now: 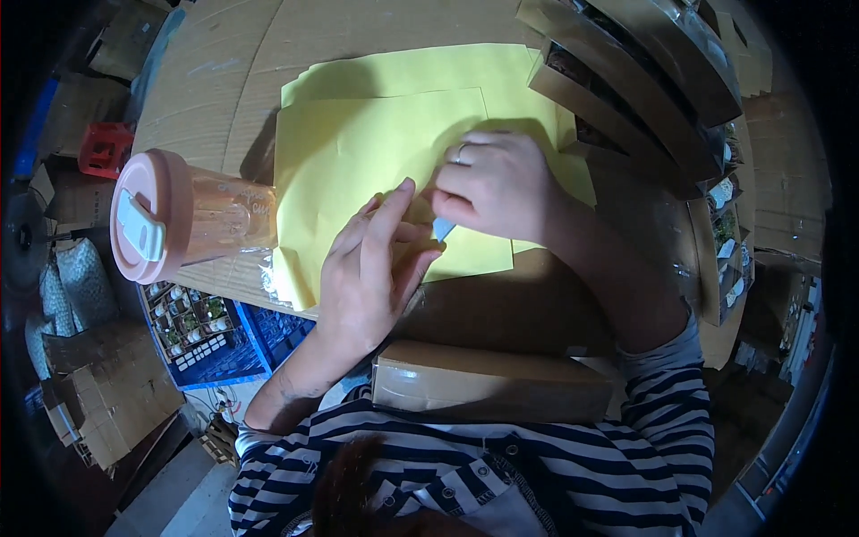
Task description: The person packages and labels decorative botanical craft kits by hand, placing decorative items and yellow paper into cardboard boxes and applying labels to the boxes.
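Note:
Over the yellow paper sheets (pixel 358 143), my two hands meet close together. My right hand (pixel 497 183), with a ring on one finger, is closed, its fingers curled around one end of a small pale blue-grey piece (pixel 443 229). That piece is flat and pointed, and most of it is hidden by the fingers. Just to its left, my left hand (pixel 371 264) has one finger raised, while the thumb and another finger come together near the piece's lower tip. Whatever lies between those left fingertips is too small and covered to make out.
A pink-lidded tumbler (pixel 228 215) stands at the left on the cardboard-covered table (pixel 215 89). Stacked cardboard trays (pixel 626 107) rise at the far right. A closed brown carton (pixel 483 383) sits against my body. Below the table's left edge is a blue crate (pixel 259 345) with small potted items.

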`<state>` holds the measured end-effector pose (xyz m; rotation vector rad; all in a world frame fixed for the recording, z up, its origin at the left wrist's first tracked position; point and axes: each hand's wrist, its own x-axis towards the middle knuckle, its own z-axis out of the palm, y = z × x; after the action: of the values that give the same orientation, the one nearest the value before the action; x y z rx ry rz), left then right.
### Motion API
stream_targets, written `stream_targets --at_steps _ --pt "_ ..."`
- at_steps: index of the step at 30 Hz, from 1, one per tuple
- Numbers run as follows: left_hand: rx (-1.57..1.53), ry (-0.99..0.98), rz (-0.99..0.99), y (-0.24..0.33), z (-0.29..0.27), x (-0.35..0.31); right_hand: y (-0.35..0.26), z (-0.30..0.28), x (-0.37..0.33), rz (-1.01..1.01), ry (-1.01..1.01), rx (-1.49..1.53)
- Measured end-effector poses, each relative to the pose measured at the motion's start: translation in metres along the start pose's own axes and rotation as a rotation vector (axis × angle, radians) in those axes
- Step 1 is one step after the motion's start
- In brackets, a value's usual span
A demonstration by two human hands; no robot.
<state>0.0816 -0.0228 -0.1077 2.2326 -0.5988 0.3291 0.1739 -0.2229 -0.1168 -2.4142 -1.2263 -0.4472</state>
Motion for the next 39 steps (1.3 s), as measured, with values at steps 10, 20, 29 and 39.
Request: stream_targets --at_steps 10,20,29,39 --pt "0.037 0.036 -0.014 0.004 0.001 -0.002 -0.004 0.002 0.001 -0.003 0.083 -0.065" --pt "0.011 0.021 -0.052 0.005 0.002 -0.005 -0.002 0.001 0.002 -0.010 0.140 -0.143" --pt "0.005 0.033 -0.066 0.008 0.002 -0.004 -0.001 0.001 0.003 0.047 0.078 -0.010" --pt "-0.303 -0.073 -0.328 0.013 -0.025 0.005 0.005 -0.001 0.004 0.148 0.018 -0.071"
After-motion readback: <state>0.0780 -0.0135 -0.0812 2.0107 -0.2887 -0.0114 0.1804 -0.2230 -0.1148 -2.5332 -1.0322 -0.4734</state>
